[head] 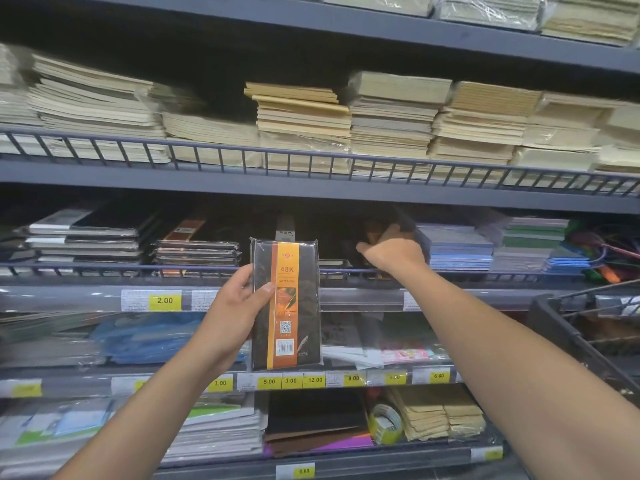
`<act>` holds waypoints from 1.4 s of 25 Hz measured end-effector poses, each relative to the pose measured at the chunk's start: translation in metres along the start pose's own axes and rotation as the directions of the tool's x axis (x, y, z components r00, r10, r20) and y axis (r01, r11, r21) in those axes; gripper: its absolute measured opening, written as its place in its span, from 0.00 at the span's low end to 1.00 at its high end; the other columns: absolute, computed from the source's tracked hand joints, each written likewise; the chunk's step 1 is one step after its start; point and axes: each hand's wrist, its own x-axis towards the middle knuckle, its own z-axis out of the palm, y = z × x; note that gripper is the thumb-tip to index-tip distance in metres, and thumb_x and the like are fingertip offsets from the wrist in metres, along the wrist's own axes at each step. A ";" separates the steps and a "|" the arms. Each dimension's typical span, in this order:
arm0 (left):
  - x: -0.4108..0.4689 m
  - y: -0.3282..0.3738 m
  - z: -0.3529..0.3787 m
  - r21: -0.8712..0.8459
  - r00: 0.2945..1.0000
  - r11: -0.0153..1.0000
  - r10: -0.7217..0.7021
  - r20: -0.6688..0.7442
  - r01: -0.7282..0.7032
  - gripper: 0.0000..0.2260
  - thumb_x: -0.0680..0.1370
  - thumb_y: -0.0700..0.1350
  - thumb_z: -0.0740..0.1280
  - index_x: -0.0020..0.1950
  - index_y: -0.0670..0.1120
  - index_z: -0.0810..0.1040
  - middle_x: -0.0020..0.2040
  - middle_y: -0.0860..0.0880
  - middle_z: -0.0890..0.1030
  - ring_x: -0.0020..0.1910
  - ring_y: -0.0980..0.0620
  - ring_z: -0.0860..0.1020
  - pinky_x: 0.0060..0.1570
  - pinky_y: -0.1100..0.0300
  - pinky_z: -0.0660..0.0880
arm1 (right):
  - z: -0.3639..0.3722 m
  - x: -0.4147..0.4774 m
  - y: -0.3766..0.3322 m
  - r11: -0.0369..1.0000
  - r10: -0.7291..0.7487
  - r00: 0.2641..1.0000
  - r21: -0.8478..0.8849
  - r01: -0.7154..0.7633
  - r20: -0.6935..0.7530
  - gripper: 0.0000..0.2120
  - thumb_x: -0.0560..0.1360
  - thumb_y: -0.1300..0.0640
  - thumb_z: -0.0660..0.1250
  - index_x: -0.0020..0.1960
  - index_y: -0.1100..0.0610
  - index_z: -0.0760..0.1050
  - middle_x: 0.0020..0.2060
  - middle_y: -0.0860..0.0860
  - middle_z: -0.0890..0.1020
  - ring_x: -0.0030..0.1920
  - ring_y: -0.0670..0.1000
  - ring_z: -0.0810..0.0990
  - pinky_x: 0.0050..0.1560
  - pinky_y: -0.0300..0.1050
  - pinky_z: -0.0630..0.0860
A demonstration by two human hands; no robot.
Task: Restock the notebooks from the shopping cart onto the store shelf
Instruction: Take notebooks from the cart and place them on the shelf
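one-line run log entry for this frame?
phase: shelving | left hand: holds wrapped 48K notebook upright | right hand: reaching into middle shelf, grip unclear | cart: at right

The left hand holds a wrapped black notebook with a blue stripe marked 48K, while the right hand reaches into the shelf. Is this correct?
Not quite. In the head view the stripe on the notebook is orange, not blue. The rest is right: the left hand holds it upright, wrapped and marked 48K, while the right hand reaches into the shelf.
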 end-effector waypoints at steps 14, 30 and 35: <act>0.010 0.025 0.031 -0.107 0.995 0.994 -0.005 0.102 0.016 0.10 0.84 0.45 0.63 0.64 0.54 0.78 0.54 0.48 0.88 0.54 0.47 0.86 0.55 0.44 0.81 | -0.041 -0.040 0.031 0.863 -0.332 0.932 0.351 0.364 -0.148 0.12 0.82 0.56 0.58 0.60 0.56 0.78 0.46 0.50 0.82 0.45 0.50 0.80 0.46 0.44 0.75; 0.030 0.058 0.101 -0.155 0.979 0.974 -0.145 0.146 0.167 0.10 0.84 0.49 0.65 0.62 0.47 0.78 0.53 0.46 0.88 0.53 0.44 0.86 0.60 0.38 0.80 | -0.046 -0.126 0.064 0.672 -0.300 0.902 0.740 -0.031 0.310 0.08 0.80 0.52 0.67 0.56 0.52 0.82 0.41 0.44 0.85 0.32 0.41 0.74 0.35 0.38 0.62; 0.023 0.060 0.100 0.136 0.972 0.983 -0.145 0.187 0.120 0.32 0.81 0.48 0.69 0.82 0.47 0.59 0.64 0.50 0.81 0.57 0.51 0.82 0.55 0.53 0.80 | -0.057 -0.094 0.073 0.578 -0.154 0.933 0.795 -0.182 0.326 0.12 0.79 0.51 0.70 0.60 0.53 0.79 0.46 0.49 0.81 0.27 0.44 0.61 0.26 0.37 0.58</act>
